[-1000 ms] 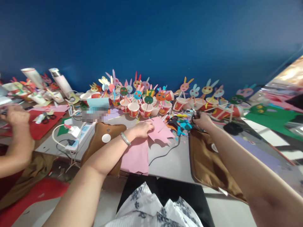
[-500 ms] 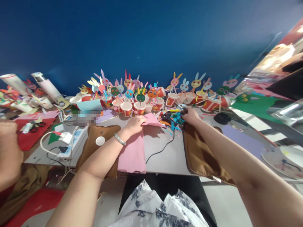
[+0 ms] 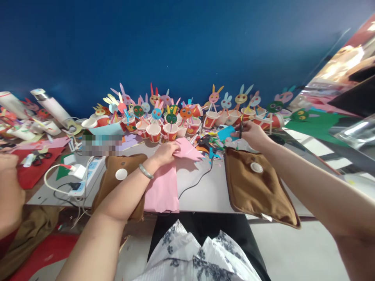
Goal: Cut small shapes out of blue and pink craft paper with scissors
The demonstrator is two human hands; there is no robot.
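Note:
My left hand (image 3: 167, 153), with a bangle at the wrist, is closed on the edge of a folded piece of pink paper (image 3: 187, 150). Under that wrist lies a larger pink sheet (image 3: 161, 189). Farther right, my right hand (image 3: 252, 132) is closed around dark scissors (image 3: 241, 128), mostly covered by the fingers. A blue paper piece (image 3: 226, 133) lies just left of those fingertips. Between the hands is a heap of coloured paper scraps (image 3: 208, 143).
Paper cups (image 3: 154, 132) with paper rabbit faces line the blue wall. Brown pouches (image 3: 258, 191) flank the work area. A black cable (image 3: 195, 182) crosses the table; a power strip (image 3: 90, 175) sits left. Another person's arm (image 3: 10, 195) is at the far left.
My right hand has moved right and up from the scrap heap, bringing the scissors with it. The blue paper and right pouch are more exposed. My left hand still holds the pink paper.

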